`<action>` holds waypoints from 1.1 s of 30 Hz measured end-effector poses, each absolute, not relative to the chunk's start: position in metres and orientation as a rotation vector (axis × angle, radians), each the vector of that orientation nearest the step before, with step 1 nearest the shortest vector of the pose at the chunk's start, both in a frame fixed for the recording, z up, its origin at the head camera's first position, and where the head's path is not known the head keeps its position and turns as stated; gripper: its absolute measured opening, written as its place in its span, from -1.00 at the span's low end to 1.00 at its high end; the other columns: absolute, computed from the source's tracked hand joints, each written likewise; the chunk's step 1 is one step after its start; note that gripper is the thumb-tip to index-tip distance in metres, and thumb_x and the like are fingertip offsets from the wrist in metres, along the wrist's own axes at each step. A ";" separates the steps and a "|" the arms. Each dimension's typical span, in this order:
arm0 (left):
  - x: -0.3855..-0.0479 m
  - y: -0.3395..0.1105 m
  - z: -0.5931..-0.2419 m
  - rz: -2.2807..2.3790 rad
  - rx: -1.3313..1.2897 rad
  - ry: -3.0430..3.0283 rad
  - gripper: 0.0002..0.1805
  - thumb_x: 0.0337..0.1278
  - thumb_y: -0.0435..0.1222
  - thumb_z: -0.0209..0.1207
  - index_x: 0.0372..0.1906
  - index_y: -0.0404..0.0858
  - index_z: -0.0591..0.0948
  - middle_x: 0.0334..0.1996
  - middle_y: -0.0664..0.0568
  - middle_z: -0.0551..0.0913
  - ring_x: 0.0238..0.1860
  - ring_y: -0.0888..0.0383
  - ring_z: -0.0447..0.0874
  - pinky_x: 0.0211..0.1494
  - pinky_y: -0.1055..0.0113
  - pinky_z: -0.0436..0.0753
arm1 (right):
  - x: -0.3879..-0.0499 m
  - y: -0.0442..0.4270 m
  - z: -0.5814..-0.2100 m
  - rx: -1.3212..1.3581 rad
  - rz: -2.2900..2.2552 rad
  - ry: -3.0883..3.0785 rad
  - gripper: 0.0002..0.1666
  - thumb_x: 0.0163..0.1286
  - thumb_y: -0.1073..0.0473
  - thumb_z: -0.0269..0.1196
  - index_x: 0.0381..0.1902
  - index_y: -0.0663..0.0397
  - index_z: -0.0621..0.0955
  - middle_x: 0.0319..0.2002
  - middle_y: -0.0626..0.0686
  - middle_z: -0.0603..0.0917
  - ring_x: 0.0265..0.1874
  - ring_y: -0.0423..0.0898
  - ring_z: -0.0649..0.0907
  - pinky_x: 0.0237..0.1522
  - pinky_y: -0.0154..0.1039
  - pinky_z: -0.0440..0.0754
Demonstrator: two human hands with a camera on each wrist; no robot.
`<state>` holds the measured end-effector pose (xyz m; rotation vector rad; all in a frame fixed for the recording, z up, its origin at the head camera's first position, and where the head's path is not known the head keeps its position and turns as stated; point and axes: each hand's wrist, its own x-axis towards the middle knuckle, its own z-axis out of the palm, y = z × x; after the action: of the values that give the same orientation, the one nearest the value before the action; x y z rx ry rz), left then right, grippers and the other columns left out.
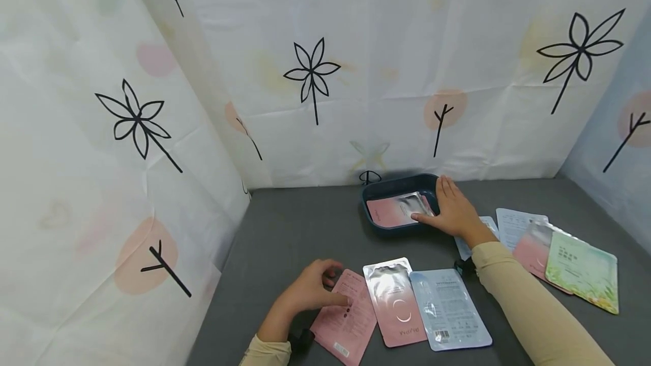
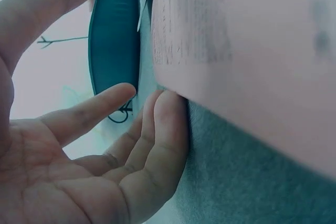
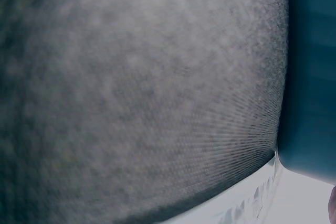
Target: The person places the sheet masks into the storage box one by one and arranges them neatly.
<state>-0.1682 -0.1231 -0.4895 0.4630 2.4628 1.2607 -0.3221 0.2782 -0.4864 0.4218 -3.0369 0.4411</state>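
My left hand point(image 1: 311, 290) is at the left edge of a pink face-mask sachet point(image 1: 351, 321), thumb extended over it. In the left wrist view, its loosely bent fingers point(image 2: 168, 129) are beside the sachet's edge, and the thumb stands apart. My right hand point(image 1: 456, 210) is at the right rim of a dark blue basket point(image 1: 402, 230), fingers straight and thumb stretched inward over the contents. Inside are pink and silver sachets point(image 1: 389, 212). The right wrist view shows mainly grey tabletop and the basket's side point(image 3: 310, 77); only a sliver of finger appears.
Right of the pink sachet lie a silver-pink sachet point(image 1: 396, 304) and a pale blue sachet point(image 1: 450, 309). Farther right, a green sachet point(image 1: 582, 270) overlaps a pink one point(image 1: 536, 247), near a white-blue sachet point(image 1: 516, 225). A patterned cloth point(image 1: 376, 129) hangs behind the grey table point(image 1: 295, 219).
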 end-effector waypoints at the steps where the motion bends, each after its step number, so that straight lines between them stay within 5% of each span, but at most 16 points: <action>1: -0.168 -0.123 -0.491 1.256 0.458 2.471 -0.14 -0.09 -0.12 0.62 0.37 -0.31 0.58 0.10 -0.17 0.56 0.01 0.05 0.62 0.00 0.15 0.71 | -0.322 0.278 -0.487 0.420 0.443 -3.036 0.59 0.30 -0.66 0.18 0.65 0.54 -0.13 0.69 0.48 -0.14 0.70 0.41 -0.10 0.67 0.33 -0.10; 11: -0.163 -0.116 -0.487 1.172 0.480 2.490 0.14 -0.40 -0.28 0.70 0.52 -0.24 0.46 0.06 -0.12 0.50 -0.01 0.06 0.56 -0.11 0.23 0.67 | -0.322 0.278 -0.488 0.422 0.451 -3.033 0.59 0.30 -0.65 0.19 0.65 0.54 -0.14 0.69 0.47 -0.14 0.70 0.41 -0.10 0.68 0.32 -0.10; 19: -0.162 -0.107 -0.487 1.120 0.413 2.537 0.16 -0.47 -0.37 0.70 0.51 -0.20 0.47 0.01 -0.12 0.47 -0.05 0.06 0.58 -0.29 0.22 0.68 | -0.321 0.278 -0.486 0.413 0.455 -3.046 0.60 0.30 -0.66 0.18 0.65 0.54 -0.14 0.68 0.49 -0.14 0.69 0.42 -0.09 0.67 0.34 -0.10; 33: -0.162 -0.112 -0.487 1.143 0.407 2.547 -0.18 -0.43 -0.34 0.71 0.16 -0.23 0.61 -0.05 -0.09 0.51 -0.11 0.09 0.57 -0.22 0.24 0.66 | -0.320 0.277 -0.484 0.420 0.451 -3.051 0.59 0.31 -0.66 0.17 0.65 0.53 -0.14 0.69 0.48 -0.14 0.69 0.42 -0.10 0.67 0.33 -0.10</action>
<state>-0.1616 -0.1117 -0.4869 0.4074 2.5469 1.1433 -0.3198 0.2772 -0.4842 0.4195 -3.0511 0.4513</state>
